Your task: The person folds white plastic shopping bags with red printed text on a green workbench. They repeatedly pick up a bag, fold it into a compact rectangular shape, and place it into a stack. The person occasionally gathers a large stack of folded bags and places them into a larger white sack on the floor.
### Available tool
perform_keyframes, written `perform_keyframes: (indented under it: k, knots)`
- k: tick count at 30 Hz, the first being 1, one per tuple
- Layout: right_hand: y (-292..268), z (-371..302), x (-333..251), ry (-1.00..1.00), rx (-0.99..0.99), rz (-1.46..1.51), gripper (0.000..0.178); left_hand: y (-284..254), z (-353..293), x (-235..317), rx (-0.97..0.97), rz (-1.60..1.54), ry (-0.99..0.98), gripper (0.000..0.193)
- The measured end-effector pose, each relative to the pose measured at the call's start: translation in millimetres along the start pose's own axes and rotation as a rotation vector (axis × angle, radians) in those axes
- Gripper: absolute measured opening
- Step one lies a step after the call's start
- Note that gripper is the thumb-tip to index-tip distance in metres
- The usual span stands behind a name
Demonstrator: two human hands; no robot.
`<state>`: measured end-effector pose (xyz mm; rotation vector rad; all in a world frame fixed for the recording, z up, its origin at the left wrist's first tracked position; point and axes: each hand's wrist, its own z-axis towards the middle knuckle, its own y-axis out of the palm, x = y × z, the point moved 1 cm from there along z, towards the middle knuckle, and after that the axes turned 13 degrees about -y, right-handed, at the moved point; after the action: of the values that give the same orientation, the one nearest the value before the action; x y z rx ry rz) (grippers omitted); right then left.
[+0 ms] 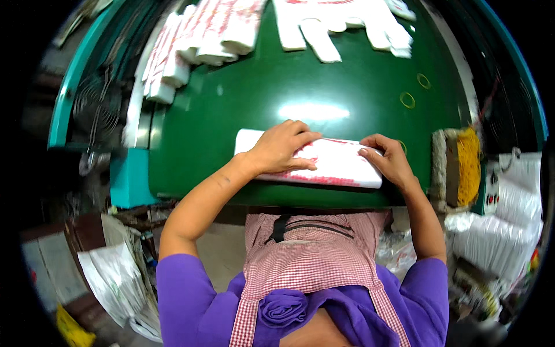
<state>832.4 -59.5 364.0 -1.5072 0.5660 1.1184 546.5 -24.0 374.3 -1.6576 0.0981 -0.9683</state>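
I see more white bag bundles (196, 40) stacked at the far side of the green table (260, 87), and two loose rubber bands (407, 100) lying well apart from my hands. A box of yellow bands (468, 168) sits at the right edge. My left hand (280, 149) presses flat and my right hand (390, 162) pinches the folded bag stack (335, 165) at the near edge.

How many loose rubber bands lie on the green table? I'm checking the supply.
3 show: one right of centre, one just beyond it, and one partly hidden behind the right hand. More may sit under the bag stack.
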Motion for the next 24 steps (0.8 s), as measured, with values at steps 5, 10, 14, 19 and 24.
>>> perform_keyframes:
  k: [5,10,14,19,24]
  knots:
    - [-37,-30,13,-0.056,0.148,-0.602,0.022,-3,-11,16,-0.426,-0.117,-0.304,0.055]
    - [-37,-9,3,-0.080,0.319,-0.396,0.011,-4,-59,35,-0.239,-0.650,-0.454,0.046]
    - [34,39,-56,-0.319,0.194,-0.109,0.008,6,-50,29,0.100,-1.351,-0.372,0.051]
    - [53,34,-98,-0.251,0.381,0.568,0.016,9,-33,23,0.017,-1.779,-0.295,0.047]
    - [23,23,-80,-0.143,0.295,1.520,0.047,20,-45,14,-0.102,-1.857,-0.201,0.055]
